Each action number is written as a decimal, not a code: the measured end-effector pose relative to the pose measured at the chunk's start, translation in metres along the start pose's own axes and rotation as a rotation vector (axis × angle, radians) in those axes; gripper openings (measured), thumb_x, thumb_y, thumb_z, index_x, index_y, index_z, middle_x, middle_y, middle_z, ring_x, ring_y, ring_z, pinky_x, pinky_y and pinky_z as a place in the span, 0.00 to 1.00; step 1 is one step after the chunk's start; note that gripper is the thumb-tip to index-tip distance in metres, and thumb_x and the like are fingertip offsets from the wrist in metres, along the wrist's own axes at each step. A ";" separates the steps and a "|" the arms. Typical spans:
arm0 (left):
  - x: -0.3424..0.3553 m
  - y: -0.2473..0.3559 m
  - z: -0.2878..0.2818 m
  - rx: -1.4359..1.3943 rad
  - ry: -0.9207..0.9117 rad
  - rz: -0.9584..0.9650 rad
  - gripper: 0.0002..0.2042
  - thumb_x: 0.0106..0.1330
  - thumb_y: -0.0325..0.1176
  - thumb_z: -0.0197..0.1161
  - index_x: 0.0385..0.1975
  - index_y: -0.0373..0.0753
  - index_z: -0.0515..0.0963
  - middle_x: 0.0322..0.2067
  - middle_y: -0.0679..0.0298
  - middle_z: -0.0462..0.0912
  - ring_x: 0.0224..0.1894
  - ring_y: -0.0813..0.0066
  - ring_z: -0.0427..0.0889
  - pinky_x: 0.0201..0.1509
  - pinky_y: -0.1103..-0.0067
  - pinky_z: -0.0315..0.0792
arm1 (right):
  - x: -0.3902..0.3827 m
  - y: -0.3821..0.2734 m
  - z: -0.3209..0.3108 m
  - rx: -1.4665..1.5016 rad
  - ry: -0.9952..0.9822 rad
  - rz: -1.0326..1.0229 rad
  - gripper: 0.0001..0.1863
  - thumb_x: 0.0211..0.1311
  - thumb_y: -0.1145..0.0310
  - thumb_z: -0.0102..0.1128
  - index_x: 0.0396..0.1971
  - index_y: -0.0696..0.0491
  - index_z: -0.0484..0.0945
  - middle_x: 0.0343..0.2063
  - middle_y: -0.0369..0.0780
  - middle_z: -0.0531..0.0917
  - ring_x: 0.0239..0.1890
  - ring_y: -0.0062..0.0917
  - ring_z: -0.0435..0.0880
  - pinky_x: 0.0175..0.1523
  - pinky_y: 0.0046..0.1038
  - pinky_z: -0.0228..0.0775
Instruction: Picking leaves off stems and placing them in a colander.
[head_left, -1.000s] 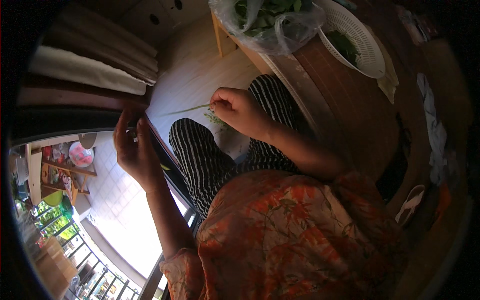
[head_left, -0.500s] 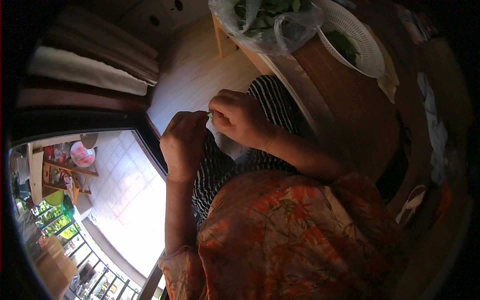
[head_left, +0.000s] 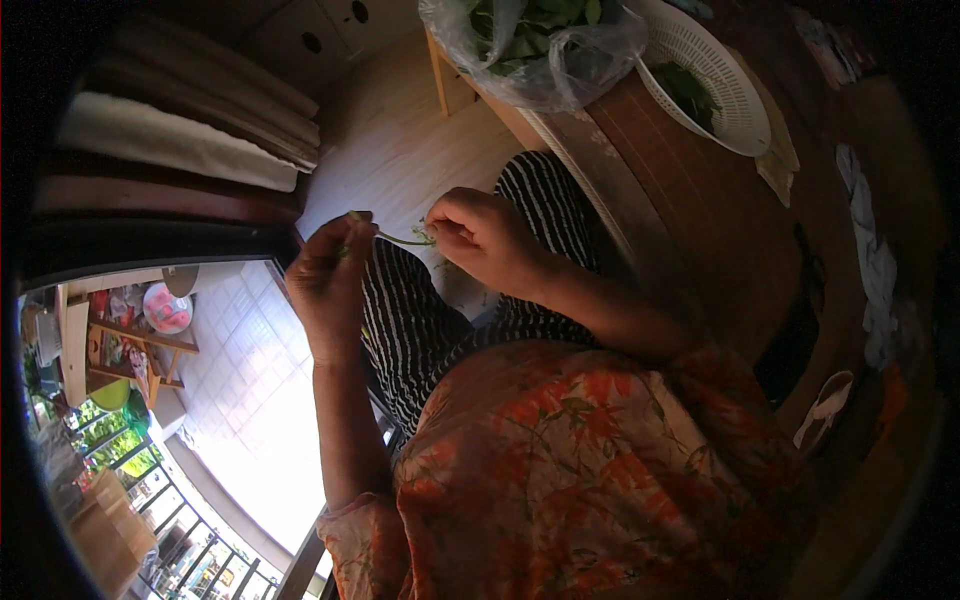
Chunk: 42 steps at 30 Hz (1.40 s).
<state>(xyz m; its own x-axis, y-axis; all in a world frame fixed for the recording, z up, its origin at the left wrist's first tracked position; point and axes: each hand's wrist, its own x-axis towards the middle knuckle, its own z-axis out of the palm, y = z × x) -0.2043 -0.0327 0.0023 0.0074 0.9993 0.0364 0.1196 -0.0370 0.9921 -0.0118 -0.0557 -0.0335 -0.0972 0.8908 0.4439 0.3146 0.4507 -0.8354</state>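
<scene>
A thin green stem stretches level above my striped trousers, its ends pinched in my two hands. My left hand has closed fingers on the stem's left part. My right hand grips its right end between curled fingers, with small green leafy bits just beside the fingertips. Some scraps of greens lie on the floor between my knees, partly hidden.
At upper right, a clear plastic bag of leaves and a white mesh basket holding greens sit on a brown surface. Cream curtains hang upper left; a bright tiled balcony with a railing lies beyond the door frame.
My left hand moved right to meet the right hand, then back leftward, drawing the stem between them. My right hand dipped slightly down and to the right.
</scene>
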 end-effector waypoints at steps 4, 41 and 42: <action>0.005 0.004 -0.020 -0.021 0.072 -0.003 0.06 0.65 0.25 0.65 0.40 0.33 0.83 0.35 0.62 0.86 0.31 0.87 0.76 0.34 0.89 0.67 | -0.013 0.012 -0.006 -0.018 -0.003 0.036 0.04 0.57 0.81 0.59 0.32 0.60 0.75 0.23 0.39 0.74 0.24 0.20 0.74 0.30 0.23 0.67; 0.004 -0.020 -0.019 0.242 0.084 0.228 0.15 0.61 0.21 0.66 0.48 0.37 0.80 0.43 0.64 0.80 0.36 0.81 0.77 0.40 0.83 0.73 | -0.003 -0.004 0.000 0.303 -0.123 0.323 0.01 0.59 0.78 0.56 0.30 0.58 0.76 0.23 0.30 0.74 0.26 0.09 0.70 0.31 0.17 0.64; 0.002 -0.017 -0.015 0.444 -0.076 0.340 0.15 0.57 0.21 0.69 0.44 0.40 0.83 0.45 0.63 0.80 0.34 0.80 0.78 0.37 0.81 0.74 | -0.003 -0.002 -0.001 0.364 -0.127 0.389 0.01 0.59 0.78 0.56 0.30 0.58 0.76 0.23 0.28 0.73 0.26 0.07 0.69 0.31 0.16 0.63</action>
<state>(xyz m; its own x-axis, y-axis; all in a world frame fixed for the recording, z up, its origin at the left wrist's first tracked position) -0.2217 -0.0304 -0.0130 0.1877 0.9287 0.3199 0.5040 -0.3706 0.7801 -0.0114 -0.0596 -0.0327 -0.1590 0.9857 0.0560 0.0053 0.0576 -0.9983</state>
